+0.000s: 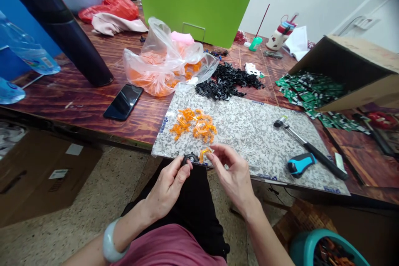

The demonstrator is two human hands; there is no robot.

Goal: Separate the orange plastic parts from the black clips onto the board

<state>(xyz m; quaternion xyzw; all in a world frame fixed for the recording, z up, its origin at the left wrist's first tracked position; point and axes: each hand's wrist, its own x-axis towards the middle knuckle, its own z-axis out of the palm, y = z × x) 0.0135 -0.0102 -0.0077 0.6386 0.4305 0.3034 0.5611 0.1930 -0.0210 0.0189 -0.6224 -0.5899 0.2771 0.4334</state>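
Black ring pinched in L hand: thumb on top, fingers curled under, held over the lap just off the near edge of the granite slab. Orange clip pinched betw thumb + index of R hand, right beside the ring; can't tell if they touch. Bangle on L wrist.

On slab: orange clip pile, left of centre, near the near edge. Hammer toward R edge, black handle pointing to near R corner. Blue tool just beside handle, exact type unclear.

Slab sits on wood tabletop, overhanging its near edge. Past slab's far edge: black parts heap, and clear bag of orange parts just left of it. L side of tabletop: phone, black flask, water bottle. Far R corner: cardboard box on its side, green/white strips spilling out. Green board stands at far edge. Teal tub w/ mixed parts low at bottom R of view, partly cut off.
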